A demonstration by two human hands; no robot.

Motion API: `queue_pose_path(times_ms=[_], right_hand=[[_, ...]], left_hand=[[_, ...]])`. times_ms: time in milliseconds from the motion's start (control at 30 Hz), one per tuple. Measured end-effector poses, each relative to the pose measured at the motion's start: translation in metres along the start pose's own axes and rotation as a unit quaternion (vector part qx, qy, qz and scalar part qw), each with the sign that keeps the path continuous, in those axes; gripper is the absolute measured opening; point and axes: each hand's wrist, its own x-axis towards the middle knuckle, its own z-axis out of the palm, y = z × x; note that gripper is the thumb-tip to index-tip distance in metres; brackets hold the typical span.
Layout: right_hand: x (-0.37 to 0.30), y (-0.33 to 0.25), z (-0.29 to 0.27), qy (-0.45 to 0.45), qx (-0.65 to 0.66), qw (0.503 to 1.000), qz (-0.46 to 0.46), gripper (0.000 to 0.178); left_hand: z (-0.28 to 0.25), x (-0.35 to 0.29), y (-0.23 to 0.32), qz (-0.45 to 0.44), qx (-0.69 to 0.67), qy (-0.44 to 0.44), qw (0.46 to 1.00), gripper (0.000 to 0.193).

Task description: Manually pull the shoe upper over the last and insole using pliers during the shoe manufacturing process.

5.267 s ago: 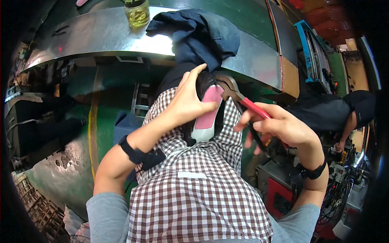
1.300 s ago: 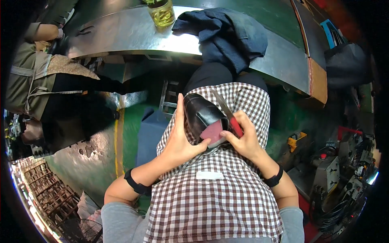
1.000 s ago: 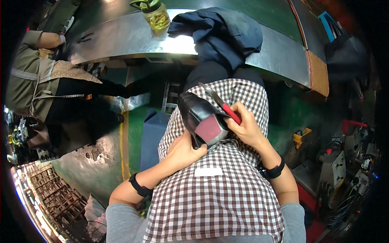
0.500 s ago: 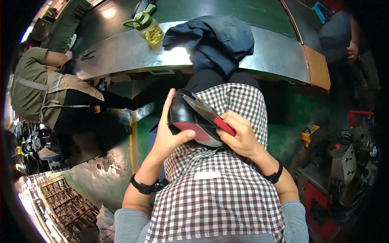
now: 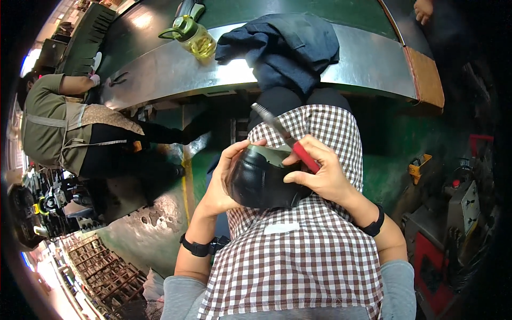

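A glossy black shoe (image 5: 258, 184) sits over my lap, its smooth black side toward me. My left hand (image 5: 223, 178) cups its left side, fingers bent over the upper edge. In my right hand (image 5: 322, 173) is a red-handled metal hand tool (image 5: 305, 155), gripped by the handle against the palm. The tool's grey shank points up and away, past the shoe, and ends in a ridged tip. My right thumb and fingertips also reach to the shoe's right upper edge. The shoe's underside is hidden.
Beyond my knees runs a metal-edged bench (image 5: 368, 61) with a dark blue cloth (image 5: 293, 48), a green-lidded bottle (image 5: 194, 40) and a dark hand tool (image 5: 118, 79). A co-worker (image 5: 58, 117) stands at the left. Red-and-grey machinery (image 5: 448, 229) stands at the right, racks (image 5: 101, 266) lower left.
The shoe has been turned over, so its pink-and-grey sole is out of sight and the black upper shows. The tool has come off the shoe, its tip now pointing away.
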Motion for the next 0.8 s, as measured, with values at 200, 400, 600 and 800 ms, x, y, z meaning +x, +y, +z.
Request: queue_pose_path(times_ms=[200, 400, 600, 800], right_hand=[[0.003, -0.009, 0.000, -0.020, -0.093, 0.995, 0.041, 0.038], [-0.001, -0.010, 0.001, -0.066, -0.119, 0.987, 0.090, 0.042], [-0.003, 0.007, 0.013, -0.044, -0.132, 0.987, 0.081, 0.062], [-0.002, 0.024, 0.016, -0.066, -0.160, 0.985, 0.023, 0.070]], left_hand=[[0.000, -0.002, 0.023, -0.025, 0.000, -0.006, 1.000, 0.117], [0.006, 0.003, 0.056, -0.095, 0.181, -0.027, 0.979, 0.103], [0.024, -0.002, 0.067, -0.127, 0.296, 0.025, 0.947, 0.085], [0.025, -0.003, 0.061, -0.146, 0.363, 0.050, 0.919, 0.071]])
